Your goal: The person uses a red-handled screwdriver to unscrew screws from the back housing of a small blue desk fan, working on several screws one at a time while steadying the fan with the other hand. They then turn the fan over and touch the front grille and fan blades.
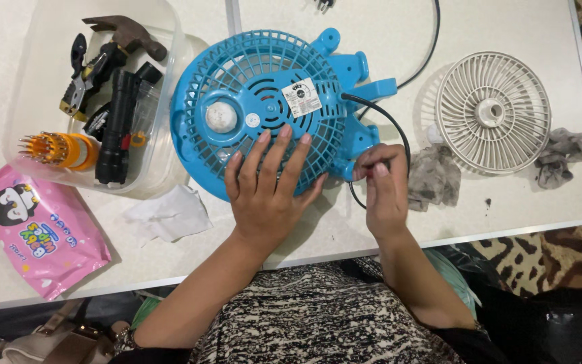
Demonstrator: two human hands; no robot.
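Meanwhile, your left hand lay flat and open on the blue fan housing, fingers spread over its grille, pressing rather than gripping. That housing sat face down near the middle of the white table, its rim overlapping a clear plastic tub that held a hammer, pliers, a black torch and an orange screwdriver set. Your right hand was beside the housing's right edge, fingertips pinched together at the black power cord. Further right lay a white fan guard and grey dusty wipes. A pink wipe packet and a crumpled tissue lay to your left.
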